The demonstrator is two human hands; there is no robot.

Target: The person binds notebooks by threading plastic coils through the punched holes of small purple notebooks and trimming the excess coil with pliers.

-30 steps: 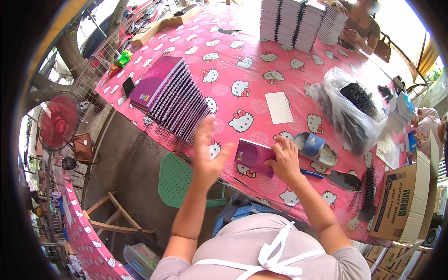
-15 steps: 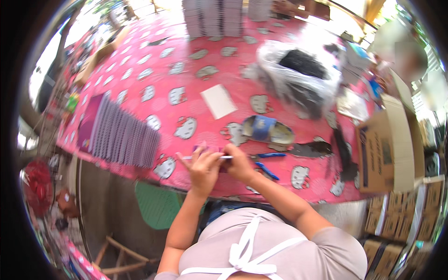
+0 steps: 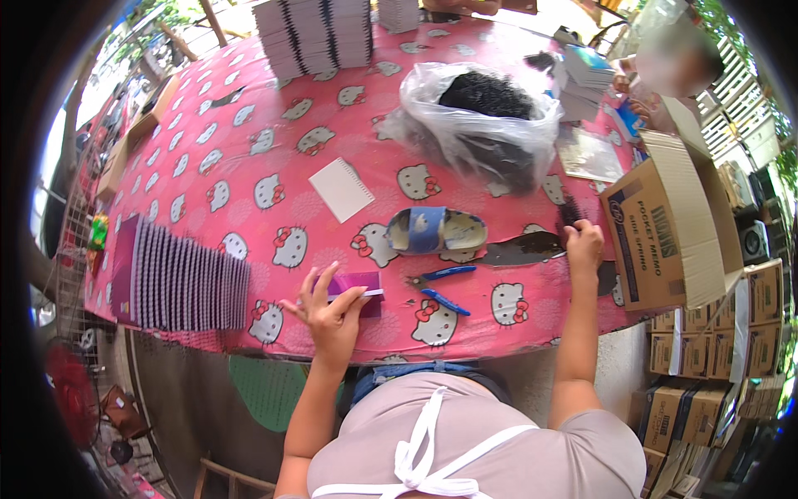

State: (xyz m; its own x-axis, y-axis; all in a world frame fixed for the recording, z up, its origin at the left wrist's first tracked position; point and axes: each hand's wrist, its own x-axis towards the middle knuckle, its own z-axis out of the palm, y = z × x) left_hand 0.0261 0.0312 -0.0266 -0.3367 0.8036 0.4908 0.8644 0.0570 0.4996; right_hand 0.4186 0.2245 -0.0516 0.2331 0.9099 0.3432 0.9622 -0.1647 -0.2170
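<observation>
My left hand [image 3: 331,313] holds a small purple-covered notepad [image 3: 366,314] near the table's front edge, thumb and fingers pinching its white paper edge. My right hand [image 3: 585,243] reaches to the right side of the table, its fingers closed on black binding coils [image 3: 570,213]; the fingertips are partly hidden. Between the hands lie nippers with blue handles [image 3: 445,301], jaws to the left. A blue slipper [image 3: 424,230] lies just beyond them. Farther off is a white spiral pad [image 3: 342,190].
A row of purple spiral notepads [image 3: 187,279] stands at left. A plastic bag of black coils [image 3: 482,125] sits at the back, near tall notepad stacks [image 3: 320,37]. An open cardboard box [image 3: 652,233] is at right. Another person [image 3: 657,108] sits beyond it.
My right hand has left the notepad and moved right to the black coils. My left hand still holds the notepad. The view has shifted to the right.
</observation>
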